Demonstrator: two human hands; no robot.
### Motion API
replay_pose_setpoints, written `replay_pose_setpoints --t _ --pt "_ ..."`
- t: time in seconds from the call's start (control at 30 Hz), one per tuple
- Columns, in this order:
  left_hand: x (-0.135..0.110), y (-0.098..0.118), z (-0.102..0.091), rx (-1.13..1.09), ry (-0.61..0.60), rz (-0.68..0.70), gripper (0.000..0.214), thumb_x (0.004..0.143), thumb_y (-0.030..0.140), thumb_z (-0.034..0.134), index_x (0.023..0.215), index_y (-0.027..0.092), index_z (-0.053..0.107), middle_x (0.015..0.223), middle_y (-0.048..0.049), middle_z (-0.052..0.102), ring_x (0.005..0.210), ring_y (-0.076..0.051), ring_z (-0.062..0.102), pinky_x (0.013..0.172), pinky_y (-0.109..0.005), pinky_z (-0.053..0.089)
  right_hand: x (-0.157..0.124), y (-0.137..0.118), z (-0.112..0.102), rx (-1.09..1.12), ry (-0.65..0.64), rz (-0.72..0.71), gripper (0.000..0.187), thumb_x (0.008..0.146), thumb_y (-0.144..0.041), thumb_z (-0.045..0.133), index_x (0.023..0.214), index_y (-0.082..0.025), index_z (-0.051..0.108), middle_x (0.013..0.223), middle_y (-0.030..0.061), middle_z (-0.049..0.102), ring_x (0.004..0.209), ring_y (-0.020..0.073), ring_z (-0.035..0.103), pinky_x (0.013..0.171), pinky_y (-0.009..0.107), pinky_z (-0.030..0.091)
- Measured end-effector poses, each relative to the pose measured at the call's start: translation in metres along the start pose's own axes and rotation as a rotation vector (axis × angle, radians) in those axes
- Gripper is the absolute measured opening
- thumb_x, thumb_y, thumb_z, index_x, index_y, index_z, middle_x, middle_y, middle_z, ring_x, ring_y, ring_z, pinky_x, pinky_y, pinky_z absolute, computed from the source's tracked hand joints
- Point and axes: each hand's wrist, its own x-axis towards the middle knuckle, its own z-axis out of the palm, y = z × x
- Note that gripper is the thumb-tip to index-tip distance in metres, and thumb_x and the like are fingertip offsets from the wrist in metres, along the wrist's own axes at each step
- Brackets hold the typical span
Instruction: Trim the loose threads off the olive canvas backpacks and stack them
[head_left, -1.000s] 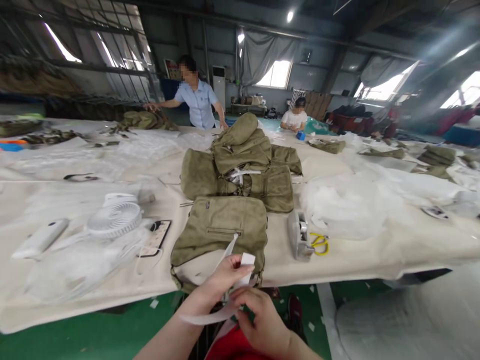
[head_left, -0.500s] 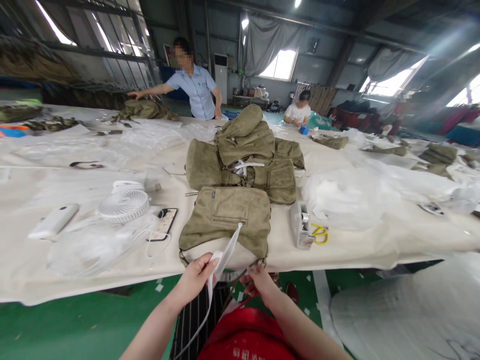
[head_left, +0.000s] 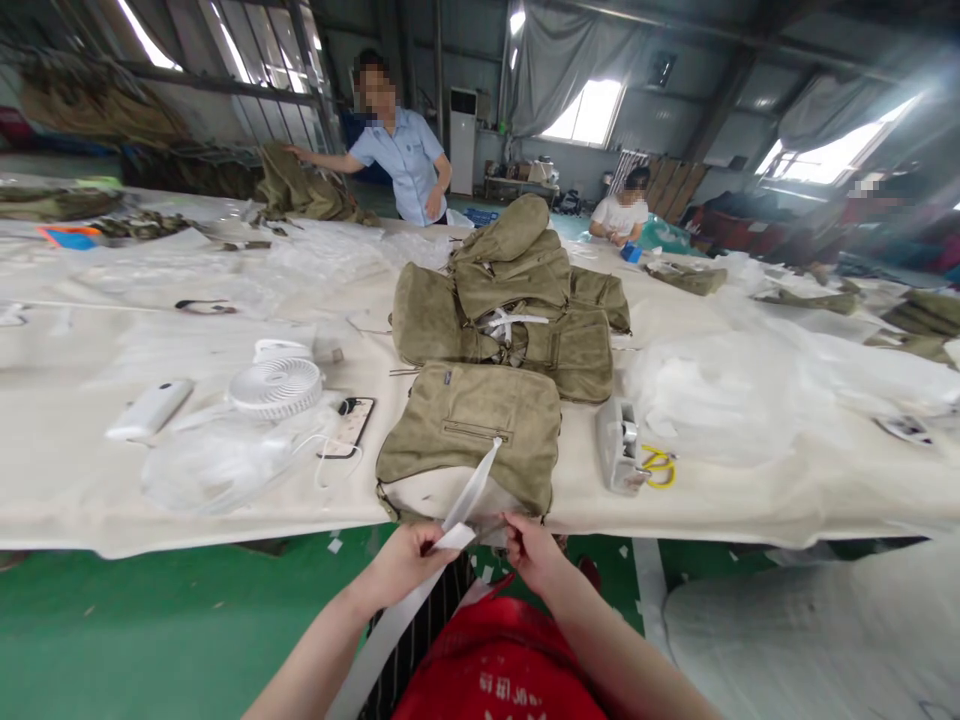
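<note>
An olive-green bag (head_left: 499, 400) lies at the table's front edge, its zipped pocket facing up. From the pocket's zipper pull, a long white strip (head_left: 474, 488) runs down toward me. My left hand (head_left: 411, 565) pinches this strip below the bag, and the rest hangs past my wrist. At the bag's lower right edge, my right hand (head_left: 534, 552) has its fingertips pressed together. What lies between those fingertips is too small to make out. Pale material shows along the bag's lower edge.
Behind the bag is a pile of similar olive bags (head_left: 517, 290). A tape dispenser (head_left: 619, 450) and yellow-handled scissors (head_left: 660, 467) stand to its right. Leftward are a phone (head_left: 351, 428), a white fan (head_left: 276, 388) and clear plastic. Two people work across the table.
My right hand has risen slightly to the bag's lower edge, its fingers closing together. My left hand still pinches the strip, which now shows broader below it. The view has shifted.
</note>
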Motion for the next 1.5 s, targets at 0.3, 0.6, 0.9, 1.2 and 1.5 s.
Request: replay_pose_setpoints --t 0.3,0.6,0.9,1.2,1.5 --pt "-0.004 -0.026 0.005 0.139 -0.188 0.037 0.036 0.076 0.047 0.055 0.06 0.015 0.061 0.054 0.0036 0.042 0.053 -0.008 0.036 0.05 -0.02 0.026 -0.035 -0.025 -0.01 0.061 -0.237 -0.083 0.017 0.069 -0.024 0.075 0.079 -0.013 0.066 0.077 0.0015 0.067 0.055 0.0041 0.058 0.052 0.012 0.049" --pt "-0.001 -0.02 0.004 0.166 -0.314 -0.037 0.037 0.074 0.049 0.054 0.066 0.014 0.062 0.056 0.0041 0.04 0.053 -0.008 0.032 0.049 -0.02 0.025 -0.033 -0.026 -0.008 0.157 -0.266 -0.097 0.019 0.069 -0.025 0.076 0.08 -0.014 0.066 0.074 0.0024 0.07 0.05 0.0049 0.059 0.047 0.012 0.051" --pt "0.003 -0.011 -0.002 0.25 -0.334 -0.019 0.037 0.073 0.05 0.056 0.067 0.014 0.064 0.057 0.0041 0.042 0.055 -0.008 0.034 0.05 -0.019 0.026 -0.034 -0.028 -0.007 0.099 -0.257 -0.135 0.024 0.067 -0.032 0.077 0.077 -0.013 0.066 0.073 0.0032 0.07 0.05 0.0044 0.058 0.048 0.012 0.05" --pt "0.004 -0.008 -0.002 0.268 -0.342 -0.002 0.03 0.073 0.043 0.058 0.063 0.014 0.06 0.057 0.0046 0.038 0.057 -0.008 0.034 0.05 -0.02 0.023 -0.034 -0.029 -0.005 0.093 -0.227 -0.148 0.022 0.066 -0.031 0.077 0.075 -0.013 0.066 0.071 0.0028 0.068 0.048 0.0047 0.056 0.046 0.013 0.047" --pt "0.002 -0.013 -0.004 0.255 -0.357 -0.001 0.031 0.075 0.043 0.056 0.064 0.014 0.06 0.058 0.0045 0.04 0.057 -0.008 0.035 0.051 -0.02 0.025 -0.03 -0.027 -0.004 0.083 -0.248 -0.128 0.023 0.067 -0.032 0.076 0.074 -0.013 0.067 0.069 0.003 0.068 0.05 0.0045 0.056 0.046 0.012 0.047"
